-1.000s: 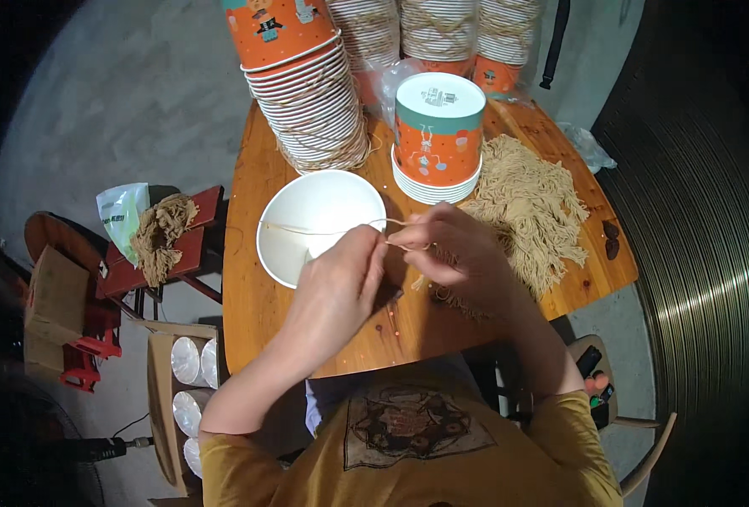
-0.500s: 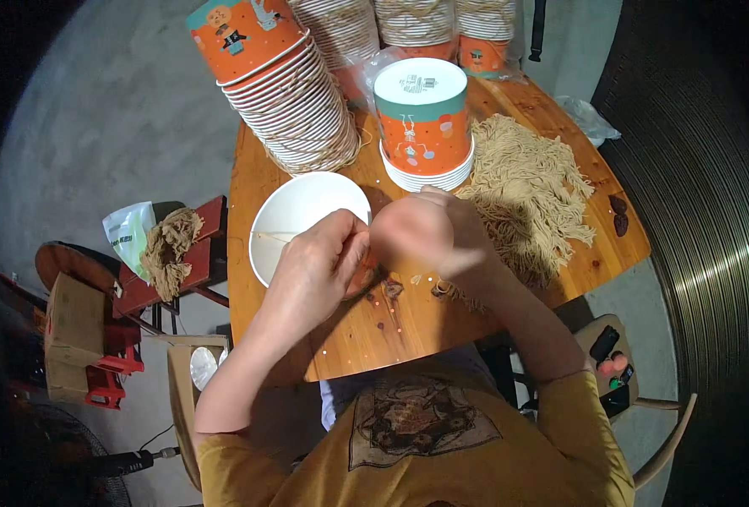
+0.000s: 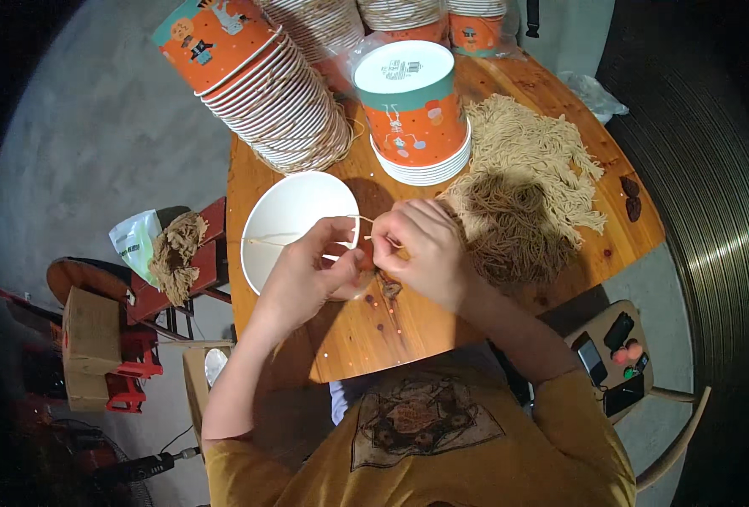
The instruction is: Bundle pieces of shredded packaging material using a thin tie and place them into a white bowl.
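Note:
A white-lined paper bucket [image 3: 294, 207] lies tilted on the wooden table, its mouth facing me. My left hand [image 3: 302, 275] curls over the bucket's near right edge, thumb and forefinger apart and the other fingers partly hidden by the wall. A thin pale cord [image 3: 366, 219] runs from the rim beside the left fingertips to my right hand [image 3: 421, 245], which pinches it. Another stretch of cord crosses the bucket's inside at the left. Right of my right hand is a large heap of loose beige cords [image 3: 531, 165], partly in shadow.
A leaning stack of corded paper buckets [image 3: 264, 106] stands back left. An upside-down orange-and-green bucket stack [image 3: 416, 127] is behind my hands. Dark scraps [image 3: 632, 198] lie near the table's right edge. A red bench [image 3: 209, 253] and a chair [image 3: 615, 338] flank the table.
My left thumb and forefinger have parted from a pinch. The right hand, blurred before, has turned and now pinches the cord near the rim. The view has shifted slightly.

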